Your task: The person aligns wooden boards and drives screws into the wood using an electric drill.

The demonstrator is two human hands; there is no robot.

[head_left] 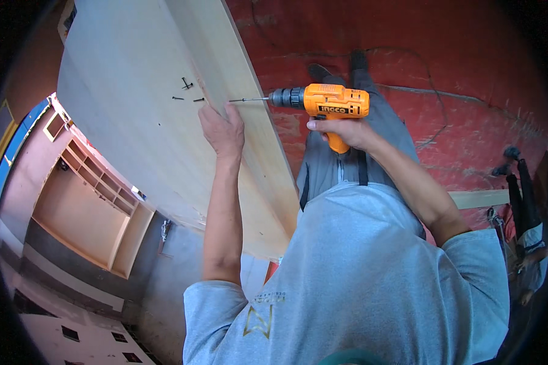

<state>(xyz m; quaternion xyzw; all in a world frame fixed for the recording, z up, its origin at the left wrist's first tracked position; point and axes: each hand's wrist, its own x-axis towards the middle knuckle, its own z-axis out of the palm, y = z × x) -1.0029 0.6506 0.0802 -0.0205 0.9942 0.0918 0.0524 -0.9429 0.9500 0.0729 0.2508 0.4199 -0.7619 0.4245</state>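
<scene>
My right hand [350, 132] grips an orange and black cordless drill [336, 101] by its handle. The drill's long thin bit [248, 99] points left, over a pale wooden board [134, 79]. At the bit's tip is my left hand [224, 131], its thumb and forefinger apart over the board. Nothing shows clearly between those fingers, and the other fingers are partly hidden. Just left of that hand, several dark screws [187, 84] lie loose on the board. A raised ledge runs lengthwise along the board near its right edge.
Below the drill spreads a worn red floor [468, 67] with a dark cable [429, 70] across it. A wooden shelf unit [88, 210] stands at the left. Another person [529, 243] is at the far right, near a pale plank [481, 199].
</scene>
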